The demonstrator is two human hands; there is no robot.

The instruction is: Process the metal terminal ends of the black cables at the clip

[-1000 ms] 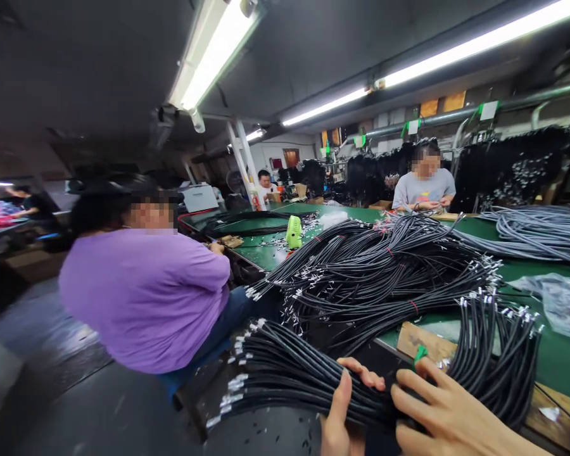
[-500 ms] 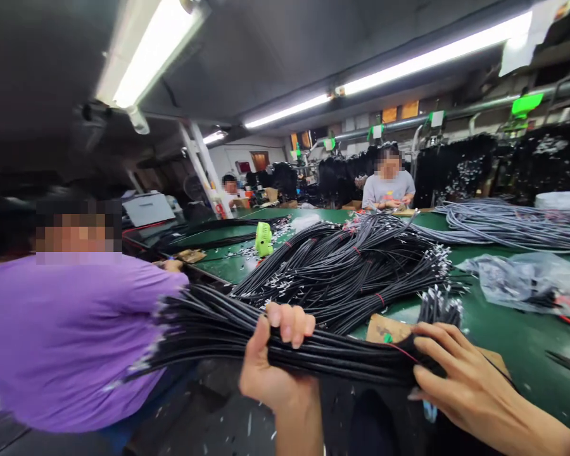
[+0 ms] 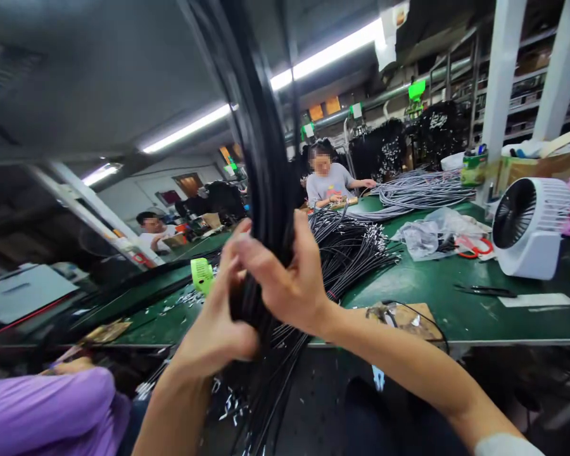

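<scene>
We grip a thick bundle of long, black, flexible cables (image 3: 270,183) in both hands, left hand (image 3: 213,310) and right hand (image 3: 292,282) curled around it from opposite sides, neither nearer. Its long axis stands near-upright, top leaning left, before the glossy green surface (image 3: 470,320).

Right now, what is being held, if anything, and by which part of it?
A black cable bundle, partway along its length, by left grip and right grip; its upper end is unseen.

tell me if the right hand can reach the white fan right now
Probably not: the right hand is gripping the black cables, as is the left hand, and the white fan stands off to the right.
</scene>
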